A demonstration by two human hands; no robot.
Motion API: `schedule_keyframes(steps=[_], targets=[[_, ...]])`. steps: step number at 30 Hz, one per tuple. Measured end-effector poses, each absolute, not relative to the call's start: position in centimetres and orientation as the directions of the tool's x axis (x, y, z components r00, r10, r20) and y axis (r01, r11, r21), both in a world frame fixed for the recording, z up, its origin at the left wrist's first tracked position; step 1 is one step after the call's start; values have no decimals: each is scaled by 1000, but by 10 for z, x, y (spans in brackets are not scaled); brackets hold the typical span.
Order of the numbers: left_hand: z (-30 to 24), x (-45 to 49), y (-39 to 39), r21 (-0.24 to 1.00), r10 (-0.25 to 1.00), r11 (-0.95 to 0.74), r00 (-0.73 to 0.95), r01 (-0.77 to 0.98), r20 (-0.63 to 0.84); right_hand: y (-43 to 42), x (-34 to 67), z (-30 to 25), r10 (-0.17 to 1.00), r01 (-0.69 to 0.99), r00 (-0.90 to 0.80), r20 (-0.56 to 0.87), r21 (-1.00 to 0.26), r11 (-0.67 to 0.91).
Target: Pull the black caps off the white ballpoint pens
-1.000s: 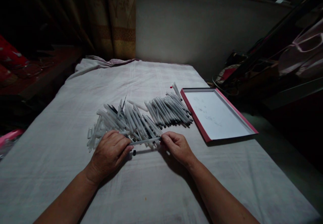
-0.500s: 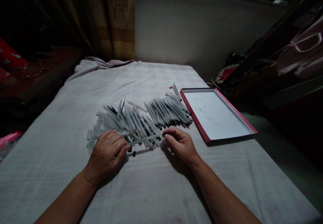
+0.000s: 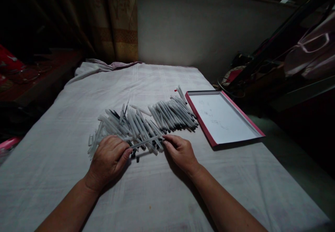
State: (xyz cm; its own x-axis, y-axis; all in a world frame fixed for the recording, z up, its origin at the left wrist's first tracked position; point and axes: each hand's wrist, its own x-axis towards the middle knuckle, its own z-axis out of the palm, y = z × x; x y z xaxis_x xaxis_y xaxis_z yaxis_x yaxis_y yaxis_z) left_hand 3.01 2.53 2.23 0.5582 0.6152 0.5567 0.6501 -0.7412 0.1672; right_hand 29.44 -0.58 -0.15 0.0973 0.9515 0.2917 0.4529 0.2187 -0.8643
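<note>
A long heap of several clear plastic pens (image 3: 146, 122) lies across a table under a white cloth (image 3: 157, 186). My left hand (image 3: 110, 158) has its fingers closed round one end of a single clear pen (image 3: 145, 142). That pen is held level just above the near edge of the heap. My right hand (image 3: 179, 150) pinches the pen's other end with thumb and fingertips. A small black cap (image 3: 138, 159) rests on the cloth under the pen.
A shallow red-edged box lid (image 3: 222, 118) with a white inside lies to the right of the heap. A curtain (image 3: 117, 19) hangs behind the table's far left corner. Dark clutter and bags (image 3: 274, 57) stand off the table's right side.
Half a second ago my right hand had let go of the pen's end; its fingertips are back on it. Both hands and the pen sit a little farther left.
</note>
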Motion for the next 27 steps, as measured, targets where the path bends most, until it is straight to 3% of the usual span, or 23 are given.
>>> schedule_keyframes(steps=[3,9,16,20,24,27], targets=[[23,31,25,169,610,-748,566,641,555,-6,296,1,956,394,135,260,-899,189],[26,34,24,154,561,-789,595,595,575,-8,293,7,992,93,114,50,-995,40],[25,34,24,157,565,-794,616,587,550,-7,290,16,989,8,145,-23,-1000,-24],[25,23,28,143,588,-755,564,640,579,0,301,18,950,-161,278,-138,-982,-96],[24,5,34,86,646,-636,469,767,602,7,316,17,865,-295,476,-159,-956,-13],[21,-3,37,72,653,-550,374,832,659,8,316,16,842,-303,523,-135,-952,36]])
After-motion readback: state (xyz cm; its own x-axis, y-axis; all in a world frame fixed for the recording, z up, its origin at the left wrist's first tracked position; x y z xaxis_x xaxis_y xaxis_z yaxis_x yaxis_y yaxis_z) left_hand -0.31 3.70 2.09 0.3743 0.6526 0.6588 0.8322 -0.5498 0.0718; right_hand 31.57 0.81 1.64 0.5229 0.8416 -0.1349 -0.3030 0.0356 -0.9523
